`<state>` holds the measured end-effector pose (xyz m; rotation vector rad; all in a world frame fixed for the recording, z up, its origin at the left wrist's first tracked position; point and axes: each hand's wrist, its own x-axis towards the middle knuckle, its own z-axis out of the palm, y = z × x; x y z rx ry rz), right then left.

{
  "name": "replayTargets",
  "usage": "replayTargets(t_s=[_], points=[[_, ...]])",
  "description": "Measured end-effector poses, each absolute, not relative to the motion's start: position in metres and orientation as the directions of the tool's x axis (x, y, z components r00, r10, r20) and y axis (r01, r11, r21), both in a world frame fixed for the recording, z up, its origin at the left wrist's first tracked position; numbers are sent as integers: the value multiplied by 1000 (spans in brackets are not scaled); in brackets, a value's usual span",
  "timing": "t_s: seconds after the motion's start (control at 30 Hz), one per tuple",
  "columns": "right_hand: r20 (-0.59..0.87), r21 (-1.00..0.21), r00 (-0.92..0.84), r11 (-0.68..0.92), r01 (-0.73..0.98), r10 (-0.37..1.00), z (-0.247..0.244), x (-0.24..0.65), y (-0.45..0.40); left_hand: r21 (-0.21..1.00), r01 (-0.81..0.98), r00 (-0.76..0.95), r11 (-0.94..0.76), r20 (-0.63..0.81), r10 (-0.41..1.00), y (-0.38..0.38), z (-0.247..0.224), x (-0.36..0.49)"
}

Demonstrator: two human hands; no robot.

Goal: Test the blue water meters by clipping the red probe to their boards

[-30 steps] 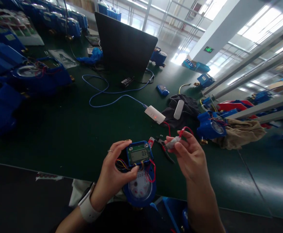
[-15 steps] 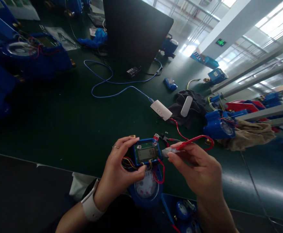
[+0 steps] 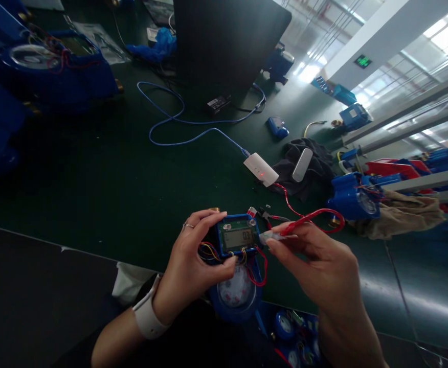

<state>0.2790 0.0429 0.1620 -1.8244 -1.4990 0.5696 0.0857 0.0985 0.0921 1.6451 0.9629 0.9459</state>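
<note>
The dark green table (image 3: 170, 179) spans the work area, with light reflected at four o'clock. Beyond it, a pale pillar (image 3: 365, 48) rises between one and two o'clock. A black screen panel (image 3: 227, 46) stands at twelve o'clock. The blue meter (image 3: 236, 294) is at six o'clock, by the near edge. Hands: left (image 3: 193, 255), half-open, grips the display housing (image 3: 239, 236); right (image 3: 318, 258) pinches the grey connector (image 3: 270, 236) beside it.

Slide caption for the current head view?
Left hand holds a blue-framed rectangular display; right hand pinches a whitish, red-cabled plug beside it.
</note>
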Motion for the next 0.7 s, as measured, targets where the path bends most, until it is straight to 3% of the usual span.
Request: replayTargets(t_s=[0.43, 0.7], points=[[27, -785, 173, -86, 613, 985, 164, 283, 49, 967, 136, 383, -213, 147, 912, 99, 91, 86], [-29, -814, 231, -157, 560, 973, 163, 281, 53, 973, 137, 383, -184, 119, 916, 100, 93, 85]])
